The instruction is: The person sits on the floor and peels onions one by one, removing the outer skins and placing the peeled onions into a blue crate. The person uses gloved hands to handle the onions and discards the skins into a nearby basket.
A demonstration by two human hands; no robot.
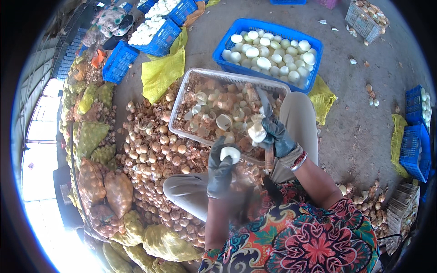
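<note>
My left hand (pixel 218 174), in a dark rubber glove, holds a peeled white onion (pixel 230 155) over the near edge of a pale plastic crate (pixel 235 75). Gloved the same way, my right hand (pixel 280 137) grips a knife (pixel 265 102); its blade points away from me and its wooden handle shows below the fist. A pale clump of onion peel (pixel 256 131) is at the fingers of that hand; I cannot tell whether it is gripped or stuck there. Onion skins and peel pieces (pixel 223 102) lie in the crate below my hands.
Beyond the crate stands a blue crate (pixel 218 61) of peeled onions (pixel 264 63). Unpeeled onions (pixel 164 140) are heaped on the left, with mesh sacks (pixel 117 192) past them. Yellow woven sacks (pixel 164 71) lie on the floor. A person (pixel 114 21) is near more crates at upper left.
</note>
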